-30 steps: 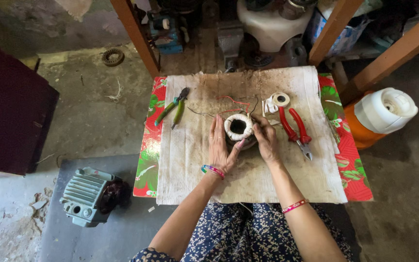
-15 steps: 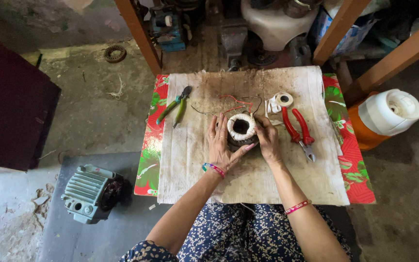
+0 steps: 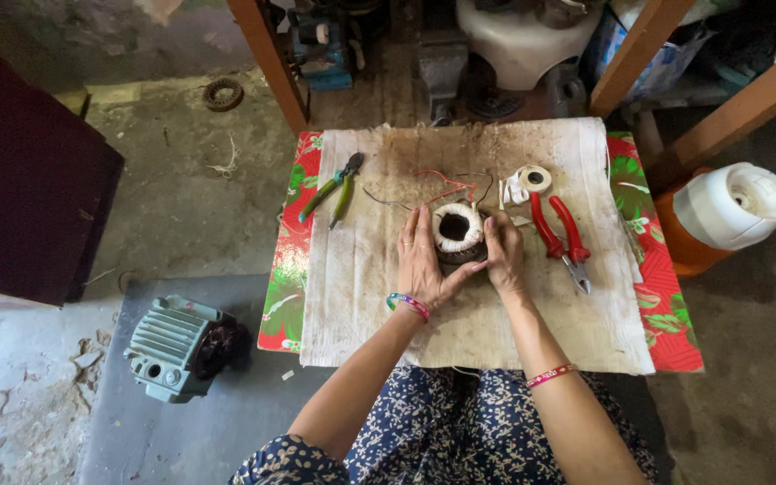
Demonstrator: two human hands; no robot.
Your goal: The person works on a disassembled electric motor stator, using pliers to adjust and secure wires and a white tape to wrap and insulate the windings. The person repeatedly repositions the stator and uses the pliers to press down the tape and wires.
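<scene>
A round motor stator [image 3: 456,230] wrapped in white tape, with a dark hole in its middle, sits on a stained white cloth [image 3: 460,314] over a low table. My left hand [image 3: 424,260] cups its left side and my right hand [image 3: 503,253] presses its right side, so both hands hold it. Red and dark wires [image 3: 442,187] trail from it toward the back. Red-handled pliers [image 3: 560,235] lie just right of my right hand. Green-handled cutters [image 3: 332,187] lie to the left, and a roll of white tape [image 3: 532,178] sits behind the pliers.
A red floral tablecloth [image 3: 287,269] shows at both table sides. A grey-green motor housing [image 3: 172,346] rests on a mat at lower left. An orange and white appliance [image 3: 720,216] stands at right. Wooden legs [image 3: 271,63] and clutter fill the back.
Both hands stay on the stator, with only a small shift of the fingers around it. The tools have not moved.
</scene>
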